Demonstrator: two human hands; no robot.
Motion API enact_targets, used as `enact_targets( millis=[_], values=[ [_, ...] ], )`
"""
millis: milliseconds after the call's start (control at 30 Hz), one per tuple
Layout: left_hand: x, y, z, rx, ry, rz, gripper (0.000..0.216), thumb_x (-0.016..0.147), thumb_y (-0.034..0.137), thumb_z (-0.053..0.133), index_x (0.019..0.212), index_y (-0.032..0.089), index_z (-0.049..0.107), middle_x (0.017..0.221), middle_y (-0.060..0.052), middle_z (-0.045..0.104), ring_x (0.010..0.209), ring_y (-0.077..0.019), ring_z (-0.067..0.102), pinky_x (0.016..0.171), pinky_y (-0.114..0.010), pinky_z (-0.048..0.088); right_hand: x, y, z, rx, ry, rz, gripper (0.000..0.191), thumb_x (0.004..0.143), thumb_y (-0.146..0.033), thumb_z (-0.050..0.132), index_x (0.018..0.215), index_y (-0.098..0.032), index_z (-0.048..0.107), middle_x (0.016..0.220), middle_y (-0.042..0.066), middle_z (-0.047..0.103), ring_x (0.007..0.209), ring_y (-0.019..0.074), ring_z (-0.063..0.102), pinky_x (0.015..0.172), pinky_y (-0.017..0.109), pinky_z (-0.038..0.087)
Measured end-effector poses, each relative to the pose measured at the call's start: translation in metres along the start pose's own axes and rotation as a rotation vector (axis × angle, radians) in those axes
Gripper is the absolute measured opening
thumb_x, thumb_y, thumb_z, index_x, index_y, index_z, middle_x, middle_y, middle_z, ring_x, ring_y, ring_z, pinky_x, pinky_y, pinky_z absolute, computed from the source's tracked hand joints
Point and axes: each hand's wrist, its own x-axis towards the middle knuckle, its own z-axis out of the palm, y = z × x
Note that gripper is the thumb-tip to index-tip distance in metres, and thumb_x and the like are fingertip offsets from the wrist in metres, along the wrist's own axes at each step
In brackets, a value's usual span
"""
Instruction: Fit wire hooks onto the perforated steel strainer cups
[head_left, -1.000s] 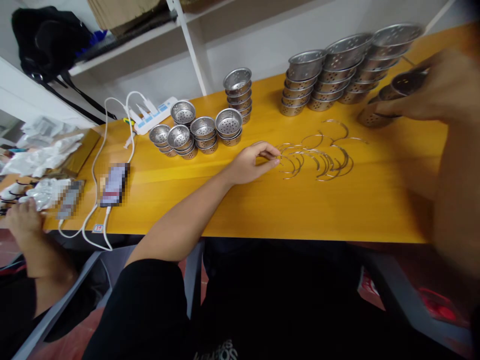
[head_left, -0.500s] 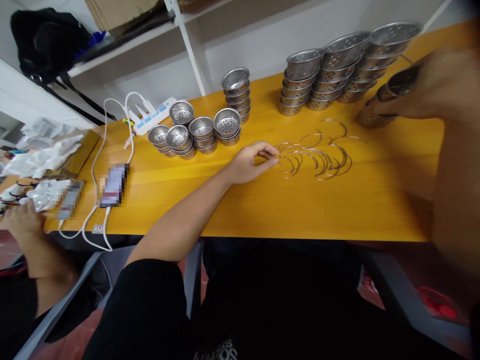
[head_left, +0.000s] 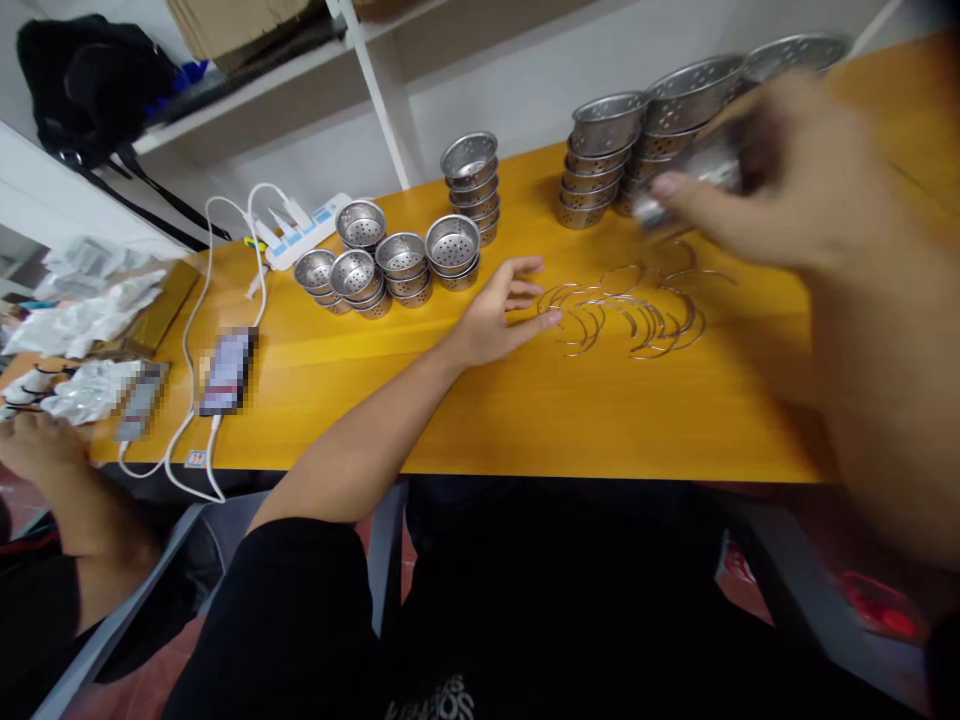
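My left hand (head_left: 499, 312) rests on the yellow table (head_left: 525, 400) with its fingers spread, fingertips at the left edge of a scatter of thin wire rings (head_left: 630, 310). My right hand (head_left: 780, 170) is raised over the rings, blurred by motion, closed round a perforated metal cup (head_left: 694, 178). Behind it stand tall stacks of perforated metal cups (head_left: 611, 160). Shorter stacks of the same cups (head_left: 390, 260) stand just beyond my left hand.
A white power strip (head_left: 300, 225) with cables and a phone (head_left: 225, 368) lie at the left. Another person's hand (head_left: 34, 450) works by plastic bags (head_left: 75, 310) at the far left. A shelf upright (head_left: 371, 90) rises behind the table.
My right hand has swung left with the metal cup, from the far right edge to above the wire rings. My left hand's fingers have opened from a pinch at the rings.
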Motion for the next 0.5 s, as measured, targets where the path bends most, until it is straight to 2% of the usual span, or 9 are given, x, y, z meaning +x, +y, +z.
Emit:
enact_targets(
  millis=[33,100,133,200,300,400,500],
  values=[
    [0.0,0.0,0.0,-0.002,0.018,-0.005,0.104,0.103,0.068,0.104,0.184,0.034,0.049,0.2,-0.019,0.055,0.167,-0.0358,0.075,0.143,-0.06,0.065,-0.003,-0.026,0.009,0.045,-0.023,-0.025,0.09,0.116,-0.103,0.073,0.152,-0.02,0.076,0.132,0.023,0.089,0.115,0.0398,0.087,0.099,0.055,0.065],
    [0.002,-0.001,0.0,-0.011,0.02,0.01,0.123,0.096,0.069,0.11,0.192,0.037,0.04,0.207,-0.02,0.045,0.177,-0.0425,0.068,0.147,-0.067,0.063,-0.01,-0.068,0.028,0.097,-0.135,-0.099,0.075,0.119,-0.093,0.072,0.144,-0.023,0.077,0.127,0.021,0.09,0.112,0.0403,0.086,0.1,0.056,0.067],
    [0.003,-0.002,0.0,-0.012,0.011,0.025,0.127,0.094,0.07,0.112,0.192,0.037,0.039,0.206,-0.021,0.046,0.18,-0.0448,0.067,0.147,-0.069,0.062,-0.014,-0.083,0.038,0.123,-0.186,-0.125,0.07,0.119,-0.09,0.073,0.143,-0.024,0.076,0.126,0.021,0.09,0.112,0.0423,0.086,0.101,0.059,0.068],
    [0.005,-0.004,-0.002,-0.007,-0.001,0.059,0.124,0.093,0.073,0.112,0.189,0.033,0.046,0.197,-0.02,0.058,0.18,-0.0469,0.067,0.148,-0.074,0.062,-0.019,-0.103,0.053,0.175,-0.269,-0.143,0.067,0.119,-0.091,0.072,0.142,-0.029,0.076,0.13,0.021,0.089,0.116,0.047,0.085,0.104,0.066,0.069],
    [0.01,-0.005,-0.004,-0.022,0.002,0.078,0.112,0.093,0.076,0.111,0.179,0.026,0.059,0.175,-0.018,0.075,0.173,-0.0469,0.073,0.148,-0.077,0.061,-0.023,-0.112,0.065,0.253,-0.286,-0.153,0.07,0.119,-0.092,0.067,0.143,-0.026,0.075,0.131,0.021,0.087,0.12,0.0505,0.086,0.108,0.072,0.071],
    [0.013,0.0,-0.004,-0.064,0.032,0.049,0.107,0.091,0.076,0.112,0.173,0.024,0.066,0.165,-0.017,0.081,0.167,-0.0452,0.078,0.149,-0.077,0.061,-0.02,-0.108,0.064,0.323,-0.251,-0.198,0.075,0.121,-0.093,0.063,0.147,-0.023,0.075,0.139,0.023,0.087,0.128,0.0508,0.085,0.117,0.076,0.069],
    [0.013,0.01,-0.001,-0.12,0.048,-0.009,0.1,0.09,0.075,0.114,0.165,0.026,0.07,0.158,-0.014,0.084,0.159,-0.042,0.082,0.147,-0.074,0.064,-0.013,-0.095,0.057,0.347,-0.215,-0.27,0.075,0.123,-0.095,0.059,0.153,-0.029,0.078,0.15,0.023,0.084,0.14,0.0521,0.079,0.129,0.082,0.062]
  ],
)
